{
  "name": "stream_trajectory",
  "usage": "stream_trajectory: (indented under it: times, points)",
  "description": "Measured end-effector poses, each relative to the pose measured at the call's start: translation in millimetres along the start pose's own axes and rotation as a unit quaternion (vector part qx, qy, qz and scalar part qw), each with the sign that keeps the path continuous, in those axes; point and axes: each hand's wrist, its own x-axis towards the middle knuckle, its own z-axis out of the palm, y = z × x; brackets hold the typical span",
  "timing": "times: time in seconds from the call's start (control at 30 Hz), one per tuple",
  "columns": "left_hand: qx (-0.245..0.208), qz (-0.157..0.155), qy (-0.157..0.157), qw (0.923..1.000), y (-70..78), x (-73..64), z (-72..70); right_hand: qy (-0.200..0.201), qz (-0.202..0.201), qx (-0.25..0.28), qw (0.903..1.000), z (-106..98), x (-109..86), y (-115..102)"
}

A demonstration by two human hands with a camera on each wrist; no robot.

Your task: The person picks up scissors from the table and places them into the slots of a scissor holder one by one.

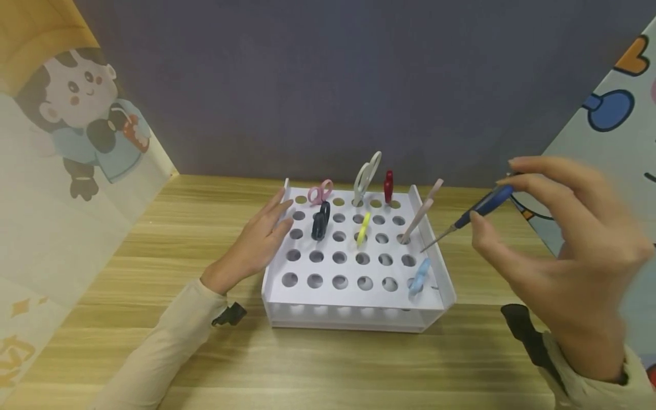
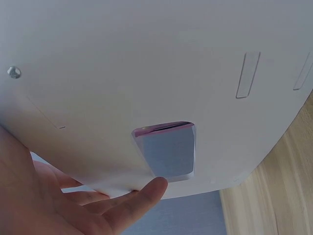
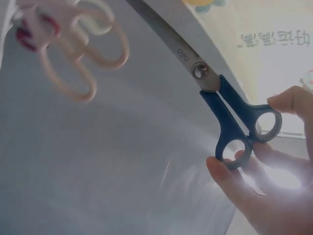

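My right hand (image 1: 574,250) pinches a pair of blue-handled scissors (image 3: 230,115) by its finger loops. In the head view the scissors' blades slant down to the left, with the tip over the right side of a white holed rack (image 1: 328,294). My left hand (image 1: 251,245) rests against the rack's left side panel (image 2: 98,63), its fingers extended near a rectangular cutout. Pale pink scissors (image 1: 421,216) and light blue scissors (image 1: 419,278) stand in holes nearest the blue pair.
Other scissors stand in the rack: pink (image 1: 320,192), black (image 1: 320,222), white (image 1: 365,179), red (image 1: 388,185) and yellow (image 1: 363,229). The rack sits on a wood-grain table (image 1: 230,364). A dark grey panel (image 1: 328,85) rises behind, with printed panels at both sides.
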Motion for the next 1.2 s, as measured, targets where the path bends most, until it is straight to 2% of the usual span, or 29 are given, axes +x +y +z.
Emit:
stream_trajectory:
  times: [0.23,0.43,0.63,0.9,1.2]
  points:
    - [-0.002,-0.002,0.002,1.0000,-0.2,-0.3,0.9,-0.034,-0.015,0.066,0.9971,23.0,-0.3,-28.9]
    - [-0.002,-0.003,0.003,1.0000,-0.8,-0.5,0.9,-0.039,-0.036,0.138,0.9891,47.1,3.6,-65.7]
    - [-0.003,-0.006,0.002,1.0000,-0.1,-0.6,0.7,-0.073,-0.065,0.182,0.9784,64.1,6.3,-89.9]
    - [0.001,0.000,0.003,1.0000,-0.9,0.0,1.9,-0.114,-0.093,0.204,0.9678,83.6,1.1,-104.6]
    - [0.000,0.003,0.007,1.0000,-1.2,0.3,1.9,-0.182,-0.089,0.230,0.9519,108.7,-29.6,-101.0]
